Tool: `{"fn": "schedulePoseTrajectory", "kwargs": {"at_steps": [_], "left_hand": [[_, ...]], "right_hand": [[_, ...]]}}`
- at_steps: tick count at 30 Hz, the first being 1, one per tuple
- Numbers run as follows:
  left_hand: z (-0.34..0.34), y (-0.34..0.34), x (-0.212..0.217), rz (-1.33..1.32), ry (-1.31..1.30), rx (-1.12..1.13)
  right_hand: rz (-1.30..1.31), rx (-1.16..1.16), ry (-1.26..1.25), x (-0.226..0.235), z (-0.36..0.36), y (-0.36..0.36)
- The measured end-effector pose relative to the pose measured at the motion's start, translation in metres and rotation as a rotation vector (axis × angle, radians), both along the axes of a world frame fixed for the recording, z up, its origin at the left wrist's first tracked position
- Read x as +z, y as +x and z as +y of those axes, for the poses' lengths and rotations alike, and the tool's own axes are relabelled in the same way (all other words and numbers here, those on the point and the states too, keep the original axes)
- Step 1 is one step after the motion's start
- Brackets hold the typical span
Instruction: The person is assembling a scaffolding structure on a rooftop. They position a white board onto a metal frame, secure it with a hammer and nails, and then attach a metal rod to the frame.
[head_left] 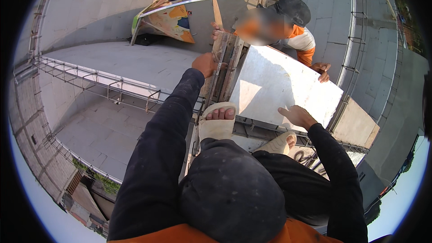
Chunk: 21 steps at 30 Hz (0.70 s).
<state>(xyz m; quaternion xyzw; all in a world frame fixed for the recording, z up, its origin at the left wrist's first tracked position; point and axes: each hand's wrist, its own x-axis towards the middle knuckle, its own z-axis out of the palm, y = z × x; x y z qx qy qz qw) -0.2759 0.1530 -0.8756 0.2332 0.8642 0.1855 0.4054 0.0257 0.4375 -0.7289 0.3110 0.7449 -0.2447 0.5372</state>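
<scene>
Two hands: left hand [205, 64] on planks [223, 69], right hand [297, 115] on one board [279, 87].

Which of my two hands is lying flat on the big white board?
Your right hand rests flat on the white board. Your left hand is instead up at the wooden ladder frame, gripping its rail.

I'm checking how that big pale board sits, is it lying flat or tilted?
Tilted, by the look of it. The pale board slopes up from the person's right hand toward a co-worker's hand gripping its far edge.
</scene>
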Motion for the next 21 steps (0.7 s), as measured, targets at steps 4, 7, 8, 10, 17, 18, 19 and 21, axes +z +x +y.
{"fn": "schedulePoseTrajectory", "kwargs": {"at_steps": [4, 7, 8, 10, 17, 18, 19, 21], "left_hand": [[0.009, 0.001, -0.009, 0.009, -0.071, -0.018], [-0.004, 0.009, -0.024, -0.007, -0.007, 0.067], [0.001, 0.01, -0.022, -0.03, 0.018, 0.066], [-0.001, 0.004, -0.013, -0.059, 0.031, 0.074], [-0.003, 0.006, -0.004, -0.054, 0.104, 0.127], [-0.002, 0.007, -0.005, -0.048, 0.123, 0.121], [0.0, 0.007, -0.006, -0.04, 0.139, 0.11], [-0.006, 0.009, -0.004, 0.038, 0.064, 0.124]], "right_hand": [[0.018, -0.048, 0.022, 0.007, 0.0, -0.001], [-0.064, 0.021, 0.038, 0.01, -0.002, -0.014], [-0.046, 0.007, 0.048, 0.013, 0.002, -0.012], [0.007, -0.009, 0.033, 0.01, -0.001, -0.011], [0.009, -0.028, 0.039, 0.016, -0.009, -0.013], [0.03, -0.023, 0.041, 0.015, -0.009, -0.01], [0.053, -0.023, 0.043, 0.012, -0.01, -0.005], [0.061, -0.026, 0.013, 0.004, -0.012, 0.005]]}}
